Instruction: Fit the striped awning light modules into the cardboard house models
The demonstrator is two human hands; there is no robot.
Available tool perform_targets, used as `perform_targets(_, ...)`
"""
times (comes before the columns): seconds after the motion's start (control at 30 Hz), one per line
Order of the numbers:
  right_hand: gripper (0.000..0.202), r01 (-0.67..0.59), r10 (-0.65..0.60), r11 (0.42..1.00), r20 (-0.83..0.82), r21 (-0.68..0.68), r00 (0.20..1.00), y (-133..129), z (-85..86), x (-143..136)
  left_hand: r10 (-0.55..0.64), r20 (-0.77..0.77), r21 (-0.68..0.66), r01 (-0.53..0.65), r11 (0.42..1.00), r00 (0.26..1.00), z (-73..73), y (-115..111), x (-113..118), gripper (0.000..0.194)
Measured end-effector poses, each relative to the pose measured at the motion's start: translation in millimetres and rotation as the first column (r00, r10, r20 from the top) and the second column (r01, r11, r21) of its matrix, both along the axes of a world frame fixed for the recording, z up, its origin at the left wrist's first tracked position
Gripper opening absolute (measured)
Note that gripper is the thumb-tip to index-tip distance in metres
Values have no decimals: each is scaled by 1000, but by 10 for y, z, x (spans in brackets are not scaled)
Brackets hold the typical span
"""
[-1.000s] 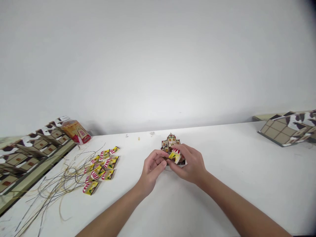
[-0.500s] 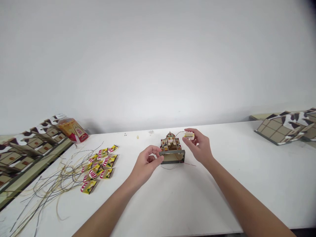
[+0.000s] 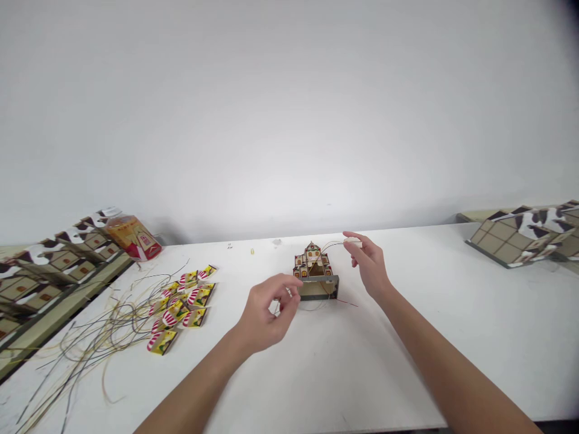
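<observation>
A small model house [image 3: 315,265] stands on the white table, its hollow base [image 3: 319,291] tipped toward me. At the base's left corner, the curled fingers of my left hand [image 3: 269,310] close on the edge; the exact contact is partly hidden. Above and right of the house, my right hand [image 3: 371,265] pinches a small pale wired piece [image 3: 355,242] between thumb and forefinger. Thin wires [image 3: 332,245] run from this piece into the house. A red wire end [image 3: 347,302] sticks out by the base's lower right, and another wire loops below it.
Several yellow pieces with red-and-white stripes [image 3: 176,313] lie at left with long tangled wires [image 3: 94,337]. Beyond them are a drink bottle [image 3: 133,236] and a row of model houses [image 3: 67,259]. More model houses [image 3: 520,235] stand at right. A plain wall [image 3: 289,120] rises behind.
My right hand has drawn the small piece slightly right and up, stretching its wires away from the house. My left hand has shifted a little right and lower. The house has stayed in place.
</observation>
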State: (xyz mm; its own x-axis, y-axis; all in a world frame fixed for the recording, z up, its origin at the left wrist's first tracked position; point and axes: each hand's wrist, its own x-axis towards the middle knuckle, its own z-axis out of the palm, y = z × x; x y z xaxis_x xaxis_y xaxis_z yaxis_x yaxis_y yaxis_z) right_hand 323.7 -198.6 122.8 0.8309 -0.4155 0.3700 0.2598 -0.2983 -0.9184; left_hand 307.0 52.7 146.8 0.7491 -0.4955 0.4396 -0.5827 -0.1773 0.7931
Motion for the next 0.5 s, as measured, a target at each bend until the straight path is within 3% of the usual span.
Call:
perform_targets(0.1, 52, -65, 85, 970, -74, 235, 994, 7, 17, 4, -163, 161, 199, 130, 971, 973, -22, 5, -43, 23)
perform_targets(0.23, 54, -97, 123, 940, -60, 326, 991, 35, 56, -7, -379, 184, 445, 267, 855, 907, -22, -56, -133, 13)
perform_targets(0.4, 59, -100, 137, 922, -73, 375, 988, 69, 116, -38, -570, 335, 573, 318, 755, 751, -102, -138, -284, 16)
perform_targets(0.5, 62, -121, 164, 919, -84, 376, 983, 72, 119, -41, -597, 202, 533, 424, 732, 777, -105, -137, -354, 6)
